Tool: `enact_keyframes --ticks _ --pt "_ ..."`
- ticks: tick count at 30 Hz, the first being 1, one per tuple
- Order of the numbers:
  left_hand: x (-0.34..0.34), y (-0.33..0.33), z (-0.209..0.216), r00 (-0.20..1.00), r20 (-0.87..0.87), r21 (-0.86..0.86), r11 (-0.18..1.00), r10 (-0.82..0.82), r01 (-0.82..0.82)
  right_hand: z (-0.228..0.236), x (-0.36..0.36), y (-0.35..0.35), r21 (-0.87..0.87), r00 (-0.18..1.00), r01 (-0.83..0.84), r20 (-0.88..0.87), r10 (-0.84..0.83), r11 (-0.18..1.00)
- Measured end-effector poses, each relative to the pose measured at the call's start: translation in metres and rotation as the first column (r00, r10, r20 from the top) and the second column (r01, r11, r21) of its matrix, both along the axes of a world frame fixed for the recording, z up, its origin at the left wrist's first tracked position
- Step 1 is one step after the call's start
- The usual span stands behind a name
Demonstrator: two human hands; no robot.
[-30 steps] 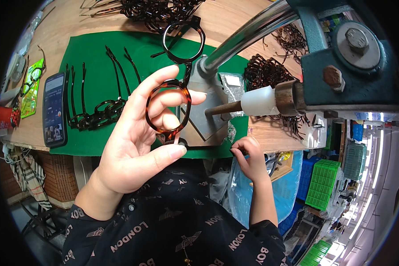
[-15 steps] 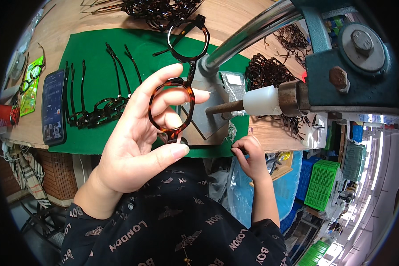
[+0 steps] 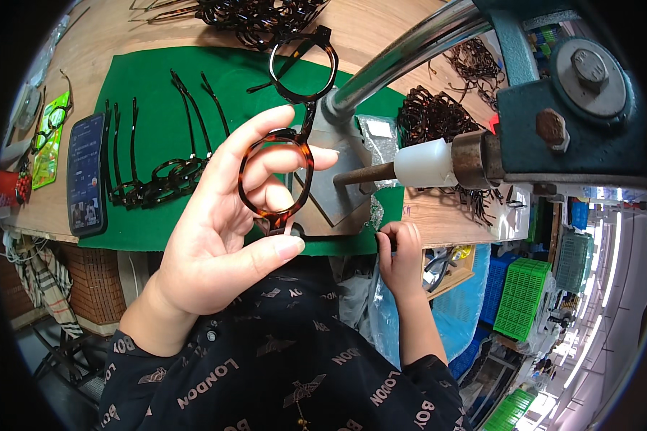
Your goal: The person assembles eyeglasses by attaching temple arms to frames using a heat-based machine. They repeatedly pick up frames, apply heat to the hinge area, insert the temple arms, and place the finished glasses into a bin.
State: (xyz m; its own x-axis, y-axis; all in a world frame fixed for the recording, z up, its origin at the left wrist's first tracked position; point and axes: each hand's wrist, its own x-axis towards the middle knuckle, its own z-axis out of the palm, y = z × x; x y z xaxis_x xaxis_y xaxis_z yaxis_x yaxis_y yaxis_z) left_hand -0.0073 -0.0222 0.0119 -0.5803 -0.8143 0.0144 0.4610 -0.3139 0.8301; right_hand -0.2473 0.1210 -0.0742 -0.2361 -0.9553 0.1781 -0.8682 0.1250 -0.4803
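Note:
My left hand (image 3: 226, 208) grips a tortoiseshell eyeglass frame (image 3: 310, 118) by its nearer rim, fingers passing through the lens opening and thumb at the lower end. The frame stands on end, its other rim pointing away from me; no lenses are visible in it. Low at the green mat's (image 3: 251, 79) near edge is my right hand (image 3: 402, 255), its fingers curled in against the thumb. Whatever it may pinch is hidden. Close above its fingertips lies a small heap of shiny bits (image 3: 376, 212). Behind the held frame, a metal plate (image 3: 338, 215) sits under a rod (image 3: 366, 174).
A bench press (image 3: 575, 108) with a slanting chrome post (image 3: 410, 54) fills the upper right. Folded eyeglass frames (image 3: 172, 176) and a phone (image 3: 88, 176) lie at left. Tortoiseshell piles (image 3: 259, 21) stand behind and at right (image 3: 435, 115). A drawer (image 3: 449, 276) sits below the table edge.
My right hand has turned slightly, with its fingers closer to the mat's edge and the shiny bits. The left hand and the eyeglass frame have shifted only a little to the left.

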Motion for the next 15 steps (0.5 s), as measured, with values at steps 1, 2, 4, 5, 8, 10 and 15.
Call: enact_keyframes --ticks 1,2,4,5,8,10,15 --pt "0.0 0.0 0.0 1.0 0.003 0.0 1.0 0.001 -0.001 0.0 -0.001 0.002 -0.006 0.999 0.005 0.043 -0.005 1.0" --pt "0.0 0.0 -0.001 1.0 0.002 -0.004 1.0 0.0 0.0 -0.001 -0.003 0.004 -0.012 0.996 0.011 0.085 -0.01 1.0" --pt "0.0 -0.001 -0.002 1.0 0.002 -0.012 1.0 0.0 0.0 0.001 -0.009 0.007 0.001 0.992 -0.014 0.127 0.013 1.0" --pt "0.0 -0.001 -0.002 1.0 0.003 -0.012 1.0 0.0 0.0 0.003 -0.014 0.008 0.02 0.991 -0.045 0.128 0.042 0.999" --pt "0.0 0.0 -0.002 1.0 0.005 -0.013 1.0 -0.003 0.003 0.007 -0.019 0.007 0.048 0.985 -0.122 0.127 0.115 0.991" --pt "0.0 0.0 -0.002 1.0 0.008 -0.016 1.0 -0.007 0.008 0.011 -0.021 0.002 0.056 0.98 -0.168 0.119 0.161 0.984" --pt "0.0 -0.001 -0.003 1.0 0.003 -0.036 0.999 -0.031 0.031 0.011 -0.022 -0.007 0.048 0.964 -0.26 0.067 0.256 0.964"
